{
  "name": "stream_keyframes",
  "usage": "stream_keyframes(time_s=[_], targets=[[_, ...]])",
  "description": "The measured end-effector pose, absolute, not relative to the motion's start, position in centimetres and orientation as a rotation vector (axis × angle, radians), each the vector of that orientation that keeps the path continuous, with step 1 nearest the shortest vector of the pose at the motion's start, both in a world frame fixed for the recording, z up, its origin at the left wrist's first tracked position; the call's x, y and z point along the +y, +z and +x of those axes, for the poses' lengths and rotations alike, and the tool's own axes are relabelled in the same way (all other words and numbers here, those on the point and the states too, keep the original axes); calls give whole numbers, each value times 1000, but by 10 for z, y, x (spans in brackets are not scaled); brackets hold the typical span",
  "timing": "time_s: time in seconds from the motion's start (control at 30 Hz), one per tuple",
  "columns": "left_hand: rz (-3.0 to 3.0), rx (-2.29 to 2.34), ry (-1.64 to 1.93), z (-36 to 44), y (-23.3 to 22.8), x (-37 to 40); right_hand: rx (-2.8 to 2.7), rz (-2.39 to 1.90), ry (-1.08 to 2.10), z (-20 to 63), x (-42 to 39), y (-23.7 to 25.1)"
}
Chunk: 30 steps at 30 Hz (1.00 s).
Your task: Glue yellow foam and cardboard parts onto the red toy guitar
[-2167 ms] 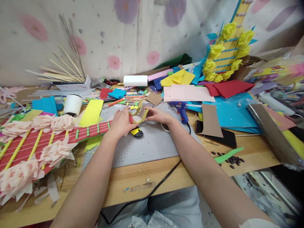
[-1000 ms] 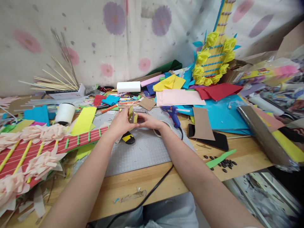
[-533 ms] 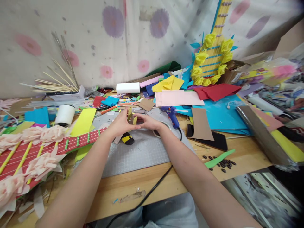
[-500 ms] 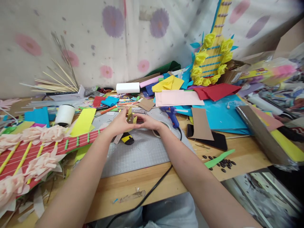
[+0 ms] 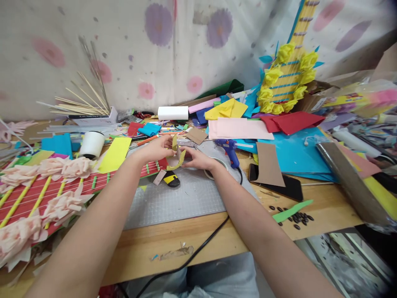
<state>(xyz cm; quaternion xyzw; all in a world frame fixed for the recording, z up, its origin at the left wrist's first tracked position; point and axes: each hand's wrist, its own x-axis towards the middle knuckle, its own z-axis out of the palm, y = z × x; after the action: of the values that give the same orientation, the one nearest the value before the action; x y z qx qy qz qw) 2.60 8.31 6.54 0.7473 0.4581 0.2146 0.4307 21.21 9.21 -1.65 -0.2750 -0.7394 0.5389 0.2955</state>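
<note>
Since before, both forearms reach forward, left hand point(image 5: 154, 150) and right hand point(image 5: 198, 159) pinching the now-uncurled cardboard strip point(image 5: 178, 157).

We take the grey gridded cutting mat point(image 5: 186, 198) as reference. Left of it we record a red cardboard guitar with pale pink paper flowers point(image 5: 46, 190). Beyond its far right corner lies a blue hot-glue gun point(image 5: 230, 147). Right of the mat, a black phone point(image 5: 290, 188) rests under a brown card piece point(image 5: 269, 159). Beyond its far left corner stands a white tape roll point(image 5: 92, 145). At the mat's far edge sits a yellow-and-black utility knife point(image 5: 170, 179).
</note>
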Motion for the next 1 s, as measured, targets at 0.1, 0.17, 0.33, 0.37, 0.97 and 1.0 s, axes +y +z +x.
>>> stream_keyframes(time_s=[0.1, 0.17, 0.33, 0.37, 0.97, 1.0], targets=[[1977, 1292, 571, 30, 53, 91, -2000, -752, 1377, 212, 92, -16], [2061, 1390, 591, 33, 49, 93, -2017, -773, 1356, 212, 92, -15], [2184, 1516, 545, 36, 54, 90, -2037, -820, 1373, 212, 89, -11], [2187, 1525, 534, 37, 55, 90, -2041, -831, 1369, 213, 88, -10], [2058, 1534, 580, 36, 52, 90, -2177, -878, 1209, 211, 86, -4], [2054, 1533, 588, 36, 51, 91, -2178, -873, 1211, 211, 86, -4]])
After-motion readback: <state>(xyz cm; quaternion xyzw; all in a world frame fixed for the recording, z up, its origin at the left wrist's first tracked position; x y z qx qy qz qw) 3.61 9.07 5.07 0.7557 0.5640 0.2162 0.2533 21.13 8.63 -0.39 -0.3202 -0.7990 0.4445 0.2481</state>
